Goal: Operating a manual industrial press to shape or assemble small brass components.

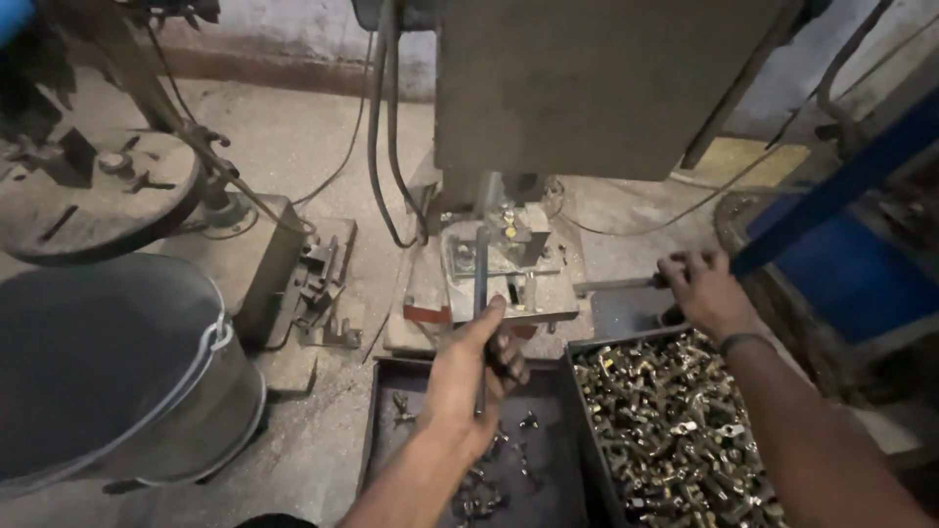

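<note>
From the head camera, the left hand (468, 376) is closed around a thin metal rod (480, 284). The rod stands almost straight up and down in the picture. Its far tip points away from the person, onto the small metal block (504, 269) under the big grey machine (597, 83). Its near end pokes out just below the fist, over the dark tray (548, 460). The right hand (702, 288) is curled around a flat metal handle (611, 286) beside the block. A tray of shiny brass bits (675, 430) lies just under the right wrist. A grey bucket (117, 372) sits far to the left.
</note>
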